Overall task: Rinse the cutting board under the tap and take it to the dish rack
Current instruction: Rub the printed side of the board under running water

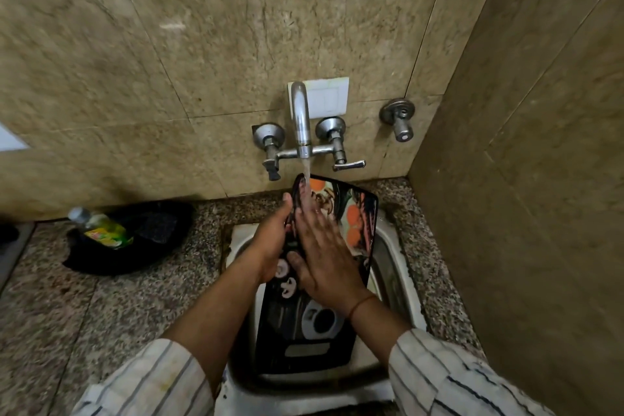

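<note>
The cutting board (358, 213), dark with printed orange slices and mushrooms, stands lengthwise in the steel sink (388, 267). Its far end leans up under the wall tap (300, 118). Water runs from the spout onto the board's top left part. My left hand (270, 243) grips the board's left edge, thumb up along the rim. My right hand (324, 253) lies flat on the board's face, fingers spread and pointing toward the water stream. The lower part of the board shows a handle slot near the sink's front edge. No dish rack is in view.
A speckled granite counter (67, 307) surrounds the sink. On the left stands a black pan (148, 240) with a green dish-soap bottle (101, 230) lying in it. A tiled wall rises behind, another close on the right. A separate valve (400, 121) sticks out right of the tap.
</note>
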